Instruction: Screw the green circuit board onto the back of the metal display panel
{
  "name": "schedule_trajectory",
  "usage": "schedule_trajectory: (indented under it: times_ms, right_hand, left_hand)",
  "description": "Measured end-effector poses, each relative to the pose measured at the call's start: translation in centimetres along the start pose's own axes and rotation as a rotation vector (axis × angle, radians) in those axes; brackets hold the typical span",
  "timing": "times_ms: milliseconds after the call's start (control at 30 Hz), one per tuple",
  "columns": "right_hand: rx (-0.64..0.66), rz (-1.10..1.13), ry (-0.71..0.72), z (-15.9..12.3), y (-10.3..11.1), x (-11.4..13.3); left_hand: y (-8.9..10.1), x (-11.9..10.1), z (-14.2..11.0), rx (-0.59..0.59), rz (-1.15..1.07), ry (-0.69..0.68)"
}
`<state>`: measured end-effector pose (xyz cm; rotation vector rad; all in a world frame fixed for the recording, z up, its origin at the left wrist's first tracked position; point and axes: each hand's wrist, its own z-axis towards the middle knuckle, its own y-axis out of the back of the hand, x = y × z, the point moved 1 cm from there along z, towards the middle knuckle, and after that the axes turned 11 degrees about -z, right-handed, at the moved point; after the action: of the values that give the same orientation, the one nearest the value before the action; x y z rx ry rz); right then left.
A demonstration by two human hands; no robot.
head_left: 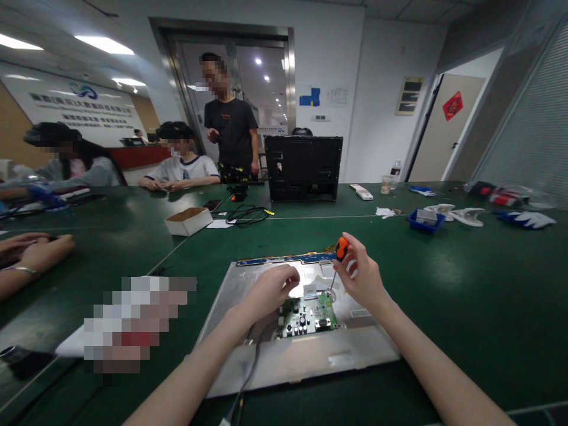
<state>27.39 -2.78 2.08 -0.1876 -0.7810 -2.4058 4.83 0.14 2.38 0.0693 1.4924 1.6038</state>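
Observation:
A flat silver metal panel (pixel 248 284) lies on the green table in front of me, with a green circuit board (pixel 309 315) mounted near its middle. My right hand (pixel 364 278) grips a screwdriver with an orange and black handle (pixel 341 248), held upright with its tip down on the panel just beyond the board. My left hand (pixel 270 290) rests on the panel beside the board, fingers curled and pressed down at the board's upper left edge. A dark cable (pixel 248 373) runs from the board toward me.
A black monitor shell (pixel 303 168) stands at the table's far side, with a cardboard box (pixel 189 220) and coiled cables (pixel 246 215) near it. A blue tray (pixel 426 220) and gloves (pixel 526 219) lie to the right. Other people sit and stand at the left and back; a person's hand (pixel 35 251) rests at left.

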Motion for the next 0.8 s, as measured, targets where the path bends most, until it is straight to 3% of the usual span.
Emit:
schedule_trajectory:
  times_ms: [133,233,567,800]
  right_hand:
    - [0.004,0.000,0.000,0.0,0.2,0.0]
    - [-0.004,-0.005,-0.001,0.0,0.3,0.1]
    - [0.007,0.008,0.004,-0.1,0.1,0.4]
    - [0.015,0.015,0.002,-0.1,0.2,0.5]
  left_hand:
    - [-2.1,-4.9,-1.0,0.154,-0.071,-0.207]
    - [-3.4,-7.1,-1.4,0.221,0.009,-0.295]
    - [-5.4,-7.1,-1.7,0.164,0.170,-0.291]
    - [-5.6,-7.1,-2.0,0.159,0.174,-0.276]
